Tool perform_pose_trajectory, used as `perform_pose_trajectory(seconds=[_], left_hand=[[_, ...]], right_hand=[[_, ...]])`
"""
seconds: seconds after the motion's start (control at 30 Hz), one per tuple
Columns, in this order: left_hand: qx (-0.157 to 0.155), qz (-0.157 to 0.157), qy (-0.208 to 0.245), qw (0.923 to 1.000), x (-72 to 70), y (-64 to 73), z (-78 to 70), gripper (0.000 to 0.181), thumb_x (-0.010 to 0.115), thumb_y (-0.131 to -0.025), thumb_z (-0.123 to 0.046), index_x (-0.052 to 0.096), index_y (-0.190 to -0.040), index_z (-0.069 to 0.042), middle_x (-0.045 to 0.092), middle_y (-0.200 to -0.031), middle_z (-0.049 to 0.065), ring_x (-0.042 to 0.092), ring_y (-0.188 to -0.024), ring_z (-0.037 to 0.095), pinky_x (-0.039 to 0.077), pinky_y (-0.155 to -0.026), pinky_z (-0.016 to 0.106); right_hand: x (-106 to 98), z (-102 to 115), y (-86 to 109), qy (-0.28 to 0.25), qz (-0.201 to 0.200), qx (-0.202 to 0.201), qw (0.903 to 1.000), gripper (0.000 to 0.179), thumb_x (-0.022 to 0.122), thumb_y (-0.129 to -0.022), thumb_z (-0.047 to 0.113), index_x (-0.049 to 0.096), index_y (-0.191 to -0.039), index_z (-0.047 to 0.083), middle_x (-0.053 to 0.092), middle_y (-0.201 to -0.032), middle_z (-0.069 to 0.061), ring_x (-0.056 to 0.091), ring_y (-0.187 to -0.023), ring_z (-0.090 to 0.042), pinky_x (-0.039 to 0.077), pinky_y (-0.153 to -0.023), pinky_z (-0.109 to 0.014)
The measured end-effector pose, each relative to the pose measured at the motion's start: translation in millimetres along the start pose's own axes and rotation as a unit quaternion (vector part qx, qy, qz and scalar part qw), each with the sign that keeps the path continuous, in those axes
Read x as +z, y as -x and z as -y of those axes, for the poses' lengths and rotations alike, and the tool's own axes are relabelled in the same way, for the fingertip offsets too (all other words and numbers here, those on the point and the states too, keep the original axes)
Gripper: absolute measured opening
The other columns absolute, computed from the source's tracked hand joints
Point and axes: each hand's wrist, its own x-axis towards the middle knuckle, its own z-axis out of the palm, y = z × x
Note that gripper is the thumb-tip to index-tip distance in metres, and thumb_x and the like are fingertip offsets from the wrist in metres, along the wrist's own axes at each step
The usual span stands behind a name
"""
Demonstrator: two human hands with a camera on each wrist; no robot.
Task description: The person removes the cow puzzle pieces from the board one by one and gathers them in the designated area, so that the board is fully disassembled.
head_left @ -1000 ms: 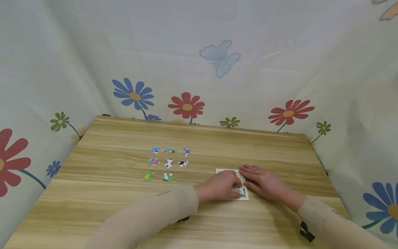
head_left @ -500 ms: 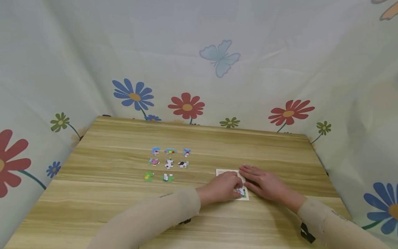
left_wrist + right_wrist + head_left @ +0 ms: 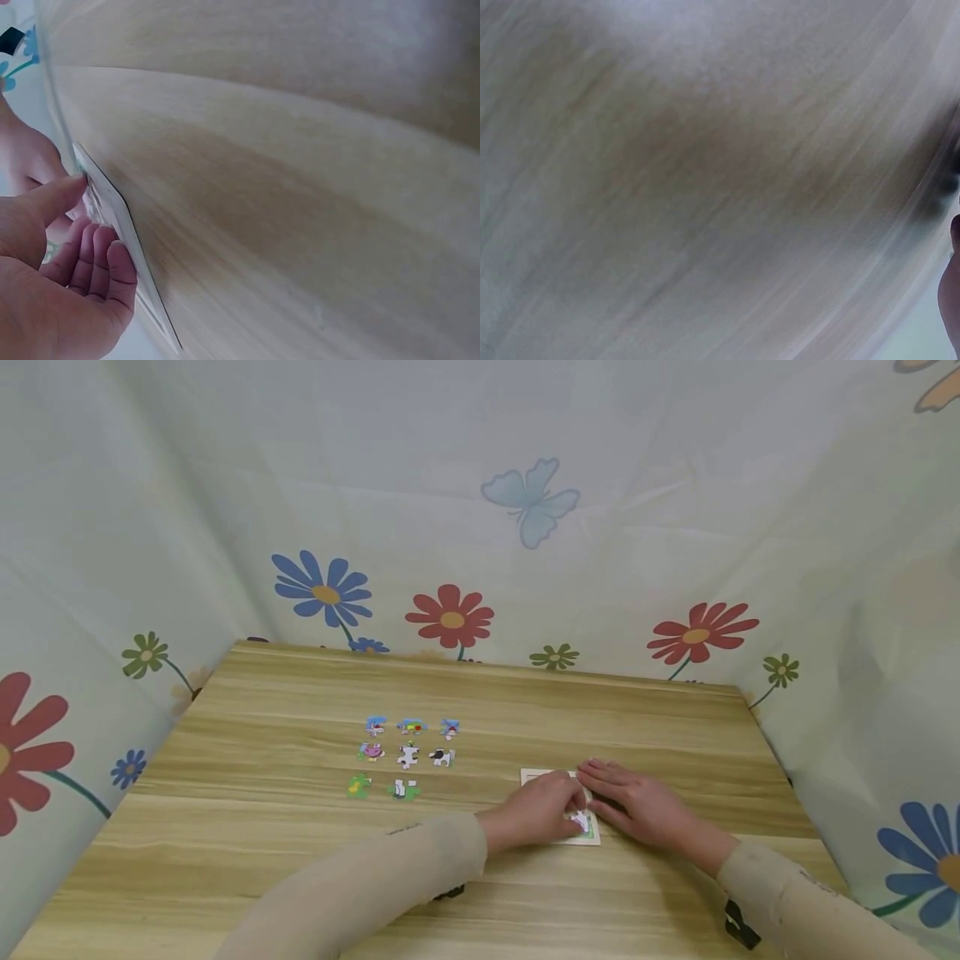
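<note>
A white-bordered puzzle tray [image 3: 532, 772] lies flat on the table, largely hidden under the hands. Over it, the left hand [image 3: 536, 808] pinches a small white and purple jigsaw piece [image 3: 580, 821] between thumb and index finger, low at the tray's near right part. In the left wrist view, the left hand's thumb [image 3: 64, 196] reaches down to the tray [image 3: 120, 214] while the other fingers curl inward. The right hand [image 3: 641, 800] rests with extended fingers along the tray's right edge. Only a sliver of the right hand [image 3: 951, 300] shows in the right wrist view.
Left of the tray, several loose jigsaw pieces [image 3: 408, 755] lie spaced out in three rows on the wood-grain table [image 3: 300, 860]. A flower-printed curtain [image 3: 615, 577] surrounds the table's back and sides.
The jigsaw piece under the left fingers has shifted slightly, and more of the tray's green-edged base shows around it. Both hands stay almost in place.
</note>
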Motion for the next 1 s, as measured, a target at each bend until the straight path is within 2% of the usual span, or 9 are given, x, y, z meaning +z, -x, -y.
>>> perform_pose_trajectory(seconds=[0.37, 0.63, 0.7, 0.83, 1.0], left_hand=[[0.028, -0.021, 0.033, 0.9989, 0.2, 0.4, 1.2, 0.021, 0.084, -0.093, -0.017, 0.067, -0.105, -0.016, 0.07, -0.092, -0.009, 0.06, -0.084, 0.001, 0.046, -0.079, 0.017], [0.051, -0.039, 0.102, 0.9927, -3.7, -0.4, 5.0, 0.016, 0.082, -0.092, -0.008, 0.067, -0.095, -0.014, 0.066, -0.083, -0.012, 0.058, -0.077, -0.005, 0.047, -0.075, 0.011], [0.046, -0.032, 0.117, 0.9916, -8.6, 1.3, 5.6, 0.017, 0.082, -0.093, -0.007, 0.066, -0.092, -0.014, 0.064, -0.082, -0.013, 0.057, -0.076, -0.005, 0.048, -0.074, 0.011], [0.023, -0.01, 0.133, 0.9908, -28.3, 8.9, 6.9, 0.018, 0.082, -0.095, -0.009, 0.066, -0.092, -0.015, 0.064, -0.083, -0.011, 0.059, -0.078, -0.002, 0.05, -0.075, 0.015], [-0.003, 0.001, 0.131, 0.9914, -45.5, 20.8, 22.5, 0.018, 0.08, -0.097, -0.012, 0.065, -0.091, -0.019, 0.064, -0.084, -0.012, 0.06, -0.079, 0.001, 0.051, -0.076, 0.019]], right_hand=[[-0.2, 1.7, 0.2, -0.005, 0.006, 0.013, 0.9999, 0.046, 0.073, -0.103, 0.028, 0.067, -0.144, 0.007, 0.06, -0.154, -0.01, 0.057, -0.142, -0.033, 0.046, -0.113, -0.054], [1.1, 0.9, 0.0, 0.0, 0.007, 0.014, 0.9999, 0.048, 0.073, -0.103, 0.029, 0.066, -0.145, 0.007, 0.059, -0.155, -0.009, 0.057, -0.142, -0.031, 0.046, -0.114, -0.053], [0.6, 1.8, -0.6, 0.005, 0.006, 0.013, 0.9999, 0.048, 0.073, -0.103, 0.029, 0.066, -0.146, 0.007, 0.06, -0.154, -0.009, 0.058, -0.141, -0.03, 0.046, -0.114, -0.052], [0.2, 2.8, -1.5, 0.01, -0.001, 0.008, 0.9999, 0.05, 0.074, -0.102, 0.028, 0.065, -0.146, 0.007, 0.061, -0.153, -0.01, 0.059, -0.141, -0.031, 0.047, -0.113, -0.052], [-0.4, 2.1, 0.6, 0.012, -0.012, -0.001, 0.9999, 0.052, 0.076, -0.1, 0.028, 0.065, -0.146, 0.006, 0.062, -0.151, -0.011, 0.06, -0.139, -0.032, 0.05, -0.11, -0.052]])
